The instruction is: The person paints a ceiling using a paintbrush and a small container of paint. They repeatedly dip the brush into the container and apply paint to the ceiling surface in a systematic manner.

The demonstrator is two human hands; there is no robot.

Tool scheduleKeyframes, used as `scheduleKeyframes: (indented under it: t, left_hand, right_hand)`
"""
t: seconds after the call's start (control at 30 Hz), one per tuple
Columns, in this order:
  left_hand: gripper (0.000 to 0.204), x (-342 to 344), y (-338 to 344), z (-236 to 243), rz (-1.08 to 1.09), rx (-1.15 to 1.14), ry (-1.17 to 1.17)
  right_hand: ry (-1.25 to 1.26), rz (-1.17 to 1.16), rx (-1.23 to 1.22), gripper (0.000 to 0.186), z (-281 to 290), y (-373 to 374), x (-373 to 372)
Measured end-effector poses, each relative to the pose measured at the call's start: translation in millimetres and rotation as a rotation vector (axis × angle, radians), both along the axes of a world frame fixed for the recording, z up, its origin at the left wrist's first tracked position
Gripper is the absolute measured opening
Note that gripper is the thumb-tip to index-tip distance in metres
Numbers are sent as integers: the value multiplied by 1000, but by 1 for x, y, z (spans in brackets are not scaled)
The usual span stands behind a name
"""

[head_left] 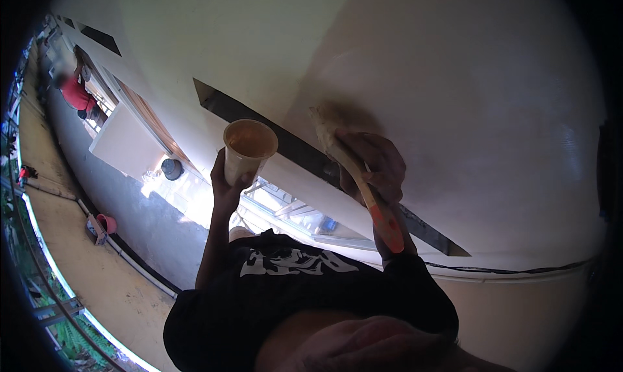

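The left hand [225, 185], left of centre toward 9 o'clock, has its fingers and thumb wrapped around a pale cup [250, 145], which stands at 10 o'clock with its rim facing up; the tan inside shows, but how full it is I cannot tell. The right hand [375, 161], at 3 o'clock, grips a brush [352, 166] by its wooden handle. The pale bristles [324, 129] point to 12 o'clock, and the orange-red handle end lies toward 4 o'clock. The bristles are at the broad pale surface [480, 112], beside their shadow; whether they touch it is unclear. A long dark slot [292, 148] crosses that surface from 10 to 4 o'clock, passing behind the cup and the right hand. The wearer's black shirt [311, 275] fills 6 o'clock. A dark bucket [172, 169] stands at 9 o'clock, and a pink bucket [107, 224] sits farther out, between 8 and 9. Near 10 o'clock, well apart, is another person in a red top [78, 96].
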State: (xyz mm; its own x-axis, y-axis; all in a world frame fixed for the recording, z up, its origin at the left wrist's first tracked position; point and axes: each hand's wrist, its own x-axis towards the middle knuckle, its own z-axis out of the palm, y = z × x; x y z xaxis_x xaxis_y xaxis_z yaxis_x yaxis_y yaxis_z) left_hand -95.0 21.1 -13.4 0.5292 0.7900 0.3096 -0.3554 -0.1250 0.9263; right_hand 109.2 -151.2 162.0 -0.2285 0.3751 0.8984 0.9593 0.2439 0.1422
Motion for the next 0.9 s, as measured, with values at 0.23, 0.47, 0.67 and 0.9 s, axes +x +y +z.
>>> scheduleKeyframes:
  t: [0.23,0.47,0.67,0.9]
  left_hand:
    - [79,-2,2,12,-12,-5,22]
    - [78,3,26,-1,-47,21,-42]
    - [78,14,26,-4,-141,7,-123]
    - [79,14,30,3,-182,-29,-127]
  right_hand:
    - [-6,5,-114,33,23,4,-20]
    - [-213,-173,-195,28,94,24,-13]
    - [-344,-303,185,33,227,0,-1]
    - [-835,-316,373,23,342,9,-11]
